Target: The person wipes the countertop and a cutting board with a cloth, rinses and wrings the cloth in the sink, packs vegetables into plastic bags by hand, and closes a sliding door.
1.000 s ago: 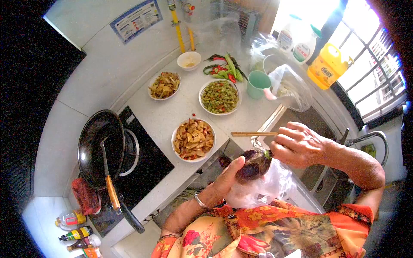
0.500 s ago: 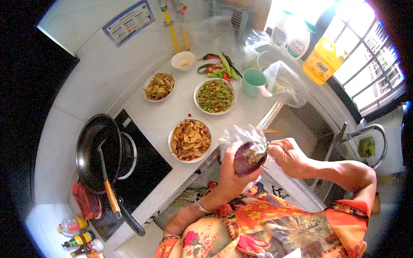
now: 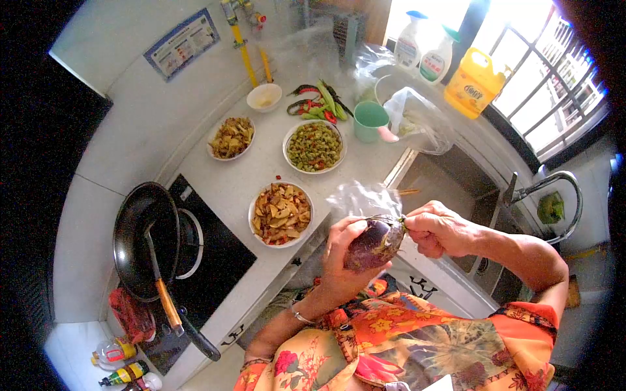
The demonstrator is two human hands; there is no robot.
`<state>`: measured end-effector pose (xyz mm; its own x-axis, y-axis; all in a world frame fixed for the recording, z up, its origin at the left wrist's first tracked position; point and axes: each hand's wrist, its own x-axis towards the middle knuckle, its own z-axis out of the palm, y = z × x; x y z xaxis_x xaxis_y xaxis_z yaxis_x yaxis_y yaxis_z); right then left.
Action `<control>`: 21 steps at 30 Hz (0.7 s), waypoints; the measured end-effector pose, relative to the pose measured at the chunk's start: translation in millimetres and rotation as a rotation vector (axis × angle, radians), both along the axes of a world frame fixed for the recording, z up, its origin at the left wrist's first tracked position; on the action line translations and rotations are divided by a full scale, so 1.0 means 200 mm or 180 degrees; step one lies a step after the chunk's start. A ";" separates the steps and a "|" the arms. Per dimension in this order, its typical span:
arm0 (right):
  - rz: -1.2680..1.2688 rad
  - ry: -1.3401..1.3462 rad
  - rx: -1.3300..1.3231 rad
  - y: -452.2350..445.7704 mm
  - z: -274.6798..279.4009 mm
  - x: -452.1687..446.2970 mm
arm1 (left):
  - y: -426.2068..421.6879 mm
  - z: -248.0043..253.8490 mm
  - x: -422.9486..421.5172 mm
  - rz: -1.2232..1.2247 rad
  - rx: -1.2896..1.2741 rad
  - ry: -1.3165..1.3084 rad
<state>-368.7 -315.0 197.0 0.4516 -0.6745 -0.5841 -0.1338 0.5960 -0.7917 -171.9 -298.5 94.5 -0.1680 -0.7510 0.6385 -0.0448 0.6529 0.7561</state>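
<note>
My left hand [image 3: 342, 257] is wrapped round a dark purple eggplant [image 3: 376, 244] with a brownish, scuffed patch near its top. With fingers pinched, my right hand [image 3: 440, 229] grips the eggplant's stem end. A clear plastic bag [image 3: 365, 201] shows just behind the eggplant, by the counter edge; I cannot tell whether my left hand touches it. Closest to my left hand on the counter is a white bowl of sliced, stir-fried food [image 3: 281, 214]. Beyond my right hand lies the sink [image 3: 450, 182].
A wok [image 3: 145, 241] with a wooden-handled spatula stands on the black stove [image 3: 215, 260]. Behind are a plate of chopped green food [image 3: 314, 146], another dish [image 3: 231, 138], a small bowl [image 3: 264, 98], peppers [image 3: 323, 103], a green cup [image 3: 370, 122] and a faucet [image 3: 554, 179].
The view has shifted slightly, so the counter things sit a little further left. Both hands keep hold of the eggplant, which is turned slightly.
</note>
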 end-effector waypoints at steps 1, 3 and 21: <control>0.0106 0.0177 -0.0218 0.00 0.02 0.01 | 0.01 0.00 -0.01 0.0001 -0.0008 -0.0003; 0.0243 0.0256 -0.0460 -0.01 0.07 0.01 | 0.06 0.06 -0.03 -0.1226 0.1488 0.1801; 0.2123 0.1110 -0.3305 -0.06 0.22 0.04 | -0.01 0.03 0.10 -0.2964 0.4012 0.2204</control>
